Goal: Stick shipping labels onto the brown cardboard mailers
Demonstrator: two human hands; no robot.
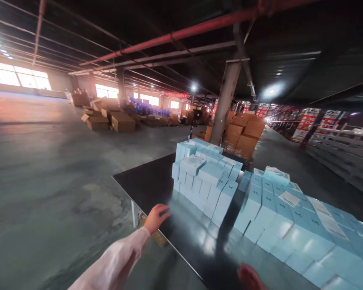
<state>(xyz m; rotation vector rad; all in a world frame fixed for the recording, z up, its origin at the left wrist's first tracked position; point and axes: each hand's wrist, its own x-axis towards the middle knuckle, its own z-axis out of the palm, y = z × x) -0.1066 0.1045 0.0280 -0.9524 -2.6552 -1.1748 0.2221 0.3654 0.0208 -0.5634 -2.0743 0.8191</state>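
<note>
My left hand (156, 218) is over the near edge of a black tabletop (145, 177), with nothing in it and its fingers loosely apart. Whether it touches the surface I cannot tell. At the bottom of the view my right hand (250, 277) shows only in part, blurred, above the table; its fingers cannot be made out. Beyond the hands stand light blue boxes (225, 201) in stacked rows, two of them lying flat on top. Further right is a longer block of similar blue boxes (284, 225), with white papers (289, 198) on it.
Behind the table rises a pillar (226, 100) beside wrapped brown cartons (242, 133). More cardboard boxes (122, 121) sit on the grey floor (63, 173) to the left. White racks (345, 149) line the right side. A dark device on a stand (196, 114) is behind the boxes.
</note>
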